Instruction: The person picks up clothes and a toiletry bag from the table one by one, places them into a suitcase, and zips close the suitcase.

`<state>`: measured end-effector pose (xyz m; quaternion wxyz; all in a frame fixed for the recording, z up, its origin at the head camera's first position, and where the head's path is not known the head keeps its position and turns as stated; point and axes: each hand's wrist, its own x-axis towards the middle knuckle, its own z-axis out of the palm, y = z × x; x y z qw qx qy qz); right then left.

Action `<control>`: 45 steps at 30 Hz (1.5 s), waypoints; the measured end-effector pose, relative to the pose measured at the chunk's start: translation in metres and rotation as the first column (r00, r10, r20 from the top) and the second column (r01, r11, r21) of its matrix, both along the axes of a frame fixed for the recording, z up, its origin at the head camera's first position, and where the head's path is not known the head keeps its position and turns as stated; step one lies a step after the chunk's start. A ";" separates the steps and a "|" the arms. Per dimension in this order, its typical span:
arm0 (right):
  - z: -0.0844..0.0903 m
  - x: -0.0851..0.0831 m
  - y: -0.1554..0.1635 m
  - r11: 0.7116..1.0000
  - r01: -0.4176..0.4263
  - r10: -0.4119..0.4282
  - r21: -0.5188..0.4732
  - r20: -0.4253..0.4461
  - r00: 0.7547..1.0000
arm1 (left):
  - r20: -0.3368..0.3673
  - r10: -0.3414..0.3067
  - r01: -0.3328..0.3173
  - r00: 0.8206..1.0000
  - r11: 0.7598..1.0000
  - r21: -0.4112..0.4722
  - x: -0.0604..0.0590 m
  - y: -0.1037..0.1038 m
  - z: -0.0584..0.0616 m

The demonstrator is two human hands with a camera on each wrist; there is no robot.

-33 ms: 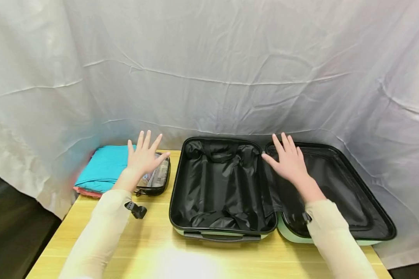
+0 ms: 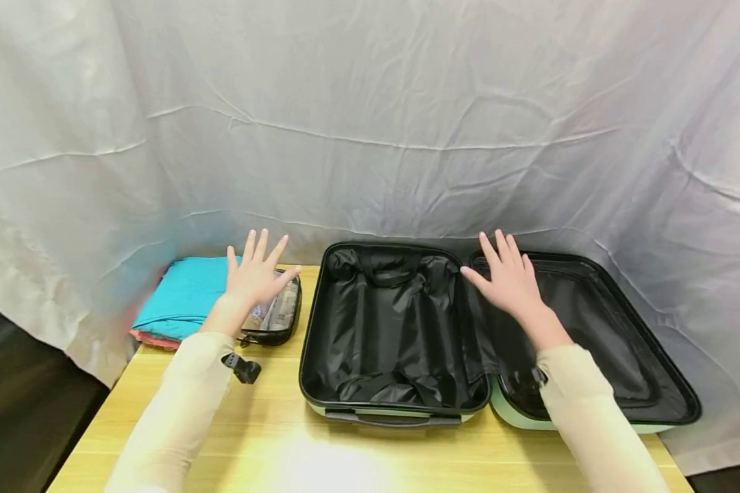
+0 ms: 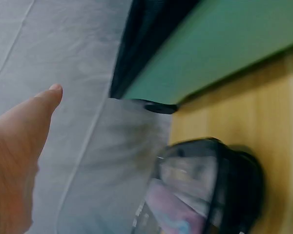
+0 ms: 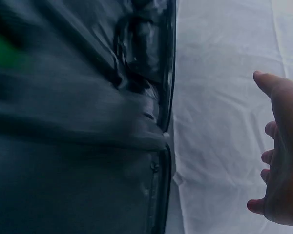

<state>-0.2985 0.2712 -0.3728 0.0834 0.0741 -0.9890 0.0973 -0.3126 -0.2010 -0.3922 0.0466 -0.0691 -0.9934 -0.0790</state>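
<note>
My left hand is held out with its fingers spread, over the clear-topped black pouch and beside the folded blue cloth. Nothing is in its grasp. In the left wrist view its thumb points up, and the pouch shows a pink item inside. My right hand, fingers spread and holding nothing, hovers over the hinge side of the opened suitcase. From the right wrist, that hand appears beside the suitcase's dark rim.
The suitcase lies flat on the wooden table, its black-lined lid half folded out to the right. A carry handle faces the front. Reddish cloth lies under the blue one. A grey-white curtain hangs behind.
My right hand has shifted very slightly up and to the left. The left hand has barely moved, and the suitcase, cloths and pouch stay put.
</note>
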 end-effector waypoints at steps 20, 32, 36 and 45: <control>0.007 -0.015 -0.008 0.997 0.067 -0.067 0.029 0.010 0.998 | -0.009 -0.048 0.048 0.999 0.999 0.004 0.006 0.010 0.025; -0.004 -0.008 -0.006 0.967 0.042 -0.032 0.251 -0.044 0.999 | -0.034 -0.020 0.022 0.999 0.999 0.041 0.042 -0.011 0.031; -0.012 -0.005 -0.005 0.954 0.021 -0.014 0.298 -0.026 1.000 | -0.046 -0.007 0.011 0.999 0.998 0.067 0.058 -0.020 0.026; -0.034 0.000 -0.002 0.938 -0.014 -0.004 0.346 0.050 0.999 | -0.065 0.043 -0.035 0.997 0.993 0.110 0.076 -0.049 0.007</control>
